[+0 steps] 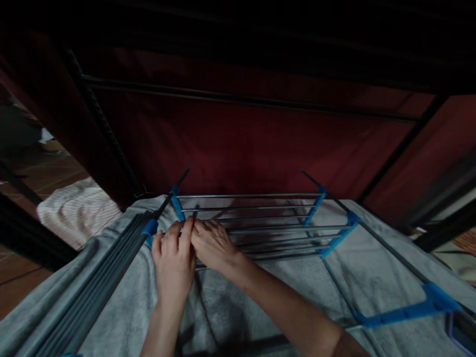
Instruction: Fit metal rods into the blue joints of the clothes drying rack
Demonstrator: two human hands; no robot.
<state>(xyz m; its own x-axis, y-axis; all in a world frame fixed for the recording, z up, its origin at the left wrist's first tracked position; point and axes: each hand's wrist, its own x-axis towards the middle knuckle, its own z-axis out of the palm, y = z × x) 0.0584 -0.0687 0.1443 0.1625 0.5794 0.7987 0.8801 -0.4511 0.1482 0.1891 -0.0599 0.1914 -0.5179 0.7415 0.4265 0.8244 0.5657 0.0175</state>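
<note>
A folding drying rack with thin grey metal rods [260, 195] and blue plastic brackets [338, 240] stands in front of me over a grey cloth [223, 297]. My left hand [173, 253] is closed at the left end of the rods, close to a blue joint [150, 227]. Right beside it, touching it, my right hand [213, 243] bends its fingers down over the same end of the rods. The fingertips of both hands, and the exact part they grip, are hidden behind the knuckles.
A bundle of parallel grey rods [96, 282] runs along the left. Behind the rack rises a dark red panel [260, 144] with a dark frame. A striped cloth [80, 210] lies on the tiled floor [15, 282] at left. A blue bracket [412, 312] juts out at lower right.
</note>
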